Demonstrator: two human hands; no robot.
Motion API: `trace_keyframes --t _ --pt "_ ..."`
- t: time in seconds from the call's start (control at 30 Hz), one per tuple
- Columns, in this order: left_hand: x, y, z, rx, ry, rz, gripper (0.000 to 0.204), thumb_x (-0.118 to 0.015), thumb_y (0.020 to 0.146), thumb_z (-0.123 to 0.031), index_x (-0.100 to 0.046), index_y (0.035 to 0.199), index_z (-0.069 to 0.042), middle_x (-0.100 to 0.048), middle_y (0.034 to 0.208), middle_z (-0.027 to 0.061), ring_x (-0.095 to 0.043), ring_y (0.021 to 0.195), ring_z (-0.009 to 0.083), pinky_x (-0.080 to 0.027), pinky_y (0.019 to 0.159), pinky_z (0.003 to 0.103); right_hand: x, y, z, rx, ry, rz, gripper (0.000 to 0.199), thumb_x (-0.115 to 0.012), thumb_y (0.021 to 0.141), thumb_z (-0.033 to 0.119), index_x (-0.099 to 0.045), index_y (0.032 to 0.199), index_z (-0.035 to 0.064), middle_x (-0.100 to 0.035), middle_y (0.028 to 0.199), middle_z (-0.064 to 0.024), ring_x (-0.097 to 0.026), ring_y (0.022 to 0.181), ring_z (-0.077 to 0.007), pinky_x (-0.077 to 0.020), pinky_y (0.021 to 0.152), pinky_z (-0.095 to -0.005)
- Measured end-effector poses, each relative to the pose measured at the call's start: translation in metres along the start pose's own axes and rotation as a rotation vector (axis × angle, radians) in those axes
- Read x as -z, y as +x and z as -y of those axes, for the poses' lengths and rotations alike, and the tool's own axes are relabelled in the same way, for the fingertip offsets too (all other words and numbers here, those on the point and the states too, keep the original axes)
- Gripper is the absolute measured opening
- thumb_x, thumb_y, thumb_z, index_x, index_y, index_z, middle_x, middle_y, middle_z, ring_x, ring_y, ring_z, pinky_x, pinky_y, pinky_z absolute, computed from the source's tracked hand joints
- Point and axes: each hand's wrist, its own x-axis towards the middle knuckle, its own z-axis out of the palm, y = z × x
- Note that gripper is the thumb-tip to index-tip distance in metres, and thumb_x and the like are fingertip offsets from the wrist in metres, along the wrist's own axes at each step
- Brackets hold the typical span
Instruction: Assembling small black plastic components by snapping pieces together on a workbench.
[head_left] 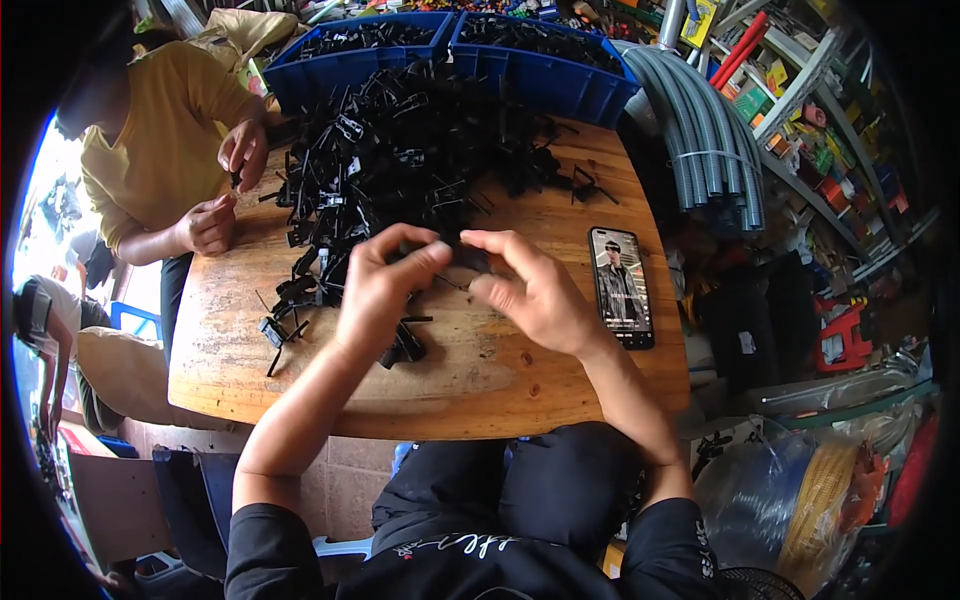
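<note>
Both of my hands are raised over the near middle of the wooden table, facing each other with a small gap between the fingertips. My left hand is closed, thumb and forefinger pressed together; what they hold, if anything, cannot be made out. Curled towards it, my right hand has thumb and forefinger bent around a dark, blurred patch that I cannot identify. Just beyond lies a big heap of black plastic clip-like parts with thin stems. Some loose black parts lie beneath my left wrist, another further left.
Two blue crates of black parts stand at the far edge. A phone with a lit screen lies at right. Across the left corner, a person in yellow handles a small dark piece. Grey corrugated tubes hang beyond the right edge.
</note>
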Motion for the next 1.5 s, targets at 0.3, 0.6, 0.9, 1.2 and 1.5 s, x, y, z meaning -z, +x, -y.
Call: trace_keyframes --t 0.3,0.6,0.9,1.2,1.5 --pt "-0.013 -0.002 0.015 0.028 -0.062 0.135 0.016 -0.069 0.079 -0.012 -0.062 0.088 -0.001 -0.054 0.063 -0.0018 -0.045 0.057 0.0037 -0.034 0.052 0.018 -0.015 -0.004 0.002 0.23 -0.684 -0.071 0.042 -0.067 0.067 -0.001 -0.053 0.107 -0.0042 -0.056 0.088 -0.0139 -0.056 0.082 -0.0274 -0.0483 0.071 -0.036" --pt "-0.009 -0.006 0.009 -0.183 0.11 0.086 0.016 -0.067 0.08 -0.013 -0.058 0.088 -0.002 -0.056 0.072 -0.0033 -0.047 0.067 0.0023 -0.037 0.06 0.017 -0.015 0.006 -0.007 0.263 -0.614 -0.126 0.036 -0.066 0.068 -0.002 -0.052 0.102 -0.0009 -0.058 0.086 -0.0146 -0.06 0.077 -0.0308 -0.0503 0.065 -0.0364" --pt "0.021 0.019 0.003 -0.086 -0.558 0.214 0.007 -0.057 0.082 -0.013 -0.053 0.083 -0.007 -0.062 0.107 0.0159 -0.059 0.097 0.0224 -0.048 0.083 0.033 -0.025 0.002 -0.032 0.172 -0.611 0.038 0.025 -0.065 0.077 0.01 -0.058 0.1 0.0032 -0.06 0.086 -0.0093 -0.056 0.084 -0.0269 -0.0468 0.077 -0.0362" --pt "0.025 0.023 0.015 0.132 -0.814 0.308 0.03 -0.053 0.085 -0.02 -0.053 0.112 -0.007 -0.063 0.091 0.0087 -0.062 0.08 0.0216 -0.053 0.067 0.037 0.012 0.003 -0.023 -0.409 0.239 -0.211 0.011 -0.053 0.086 0.004 -0.063 0.091 -0.0003 -0.059 0.073 0.0009 -0.049 0.064 -0.0036 -0.04 0.058 -0.0178" --pt "0.014 0.01 0.006 -0.012 -0.352 0.245 0.025 -0.062 0.08 -0.015 -0.057 0.102 -0.007 -0.061 0.081 0.0026 -0.055 0.066 0.011 -0.045 0.063 0.023 0.014 0.002 -0.01 -0.357 0.177 -0.15 0.012 -0.052 0.086 0.003 -0.063 0.089 -0.0003 -0.058 0.071 0.001 -0.049 0.065 -0.0042 -0.0396 0.059 -0.0177"
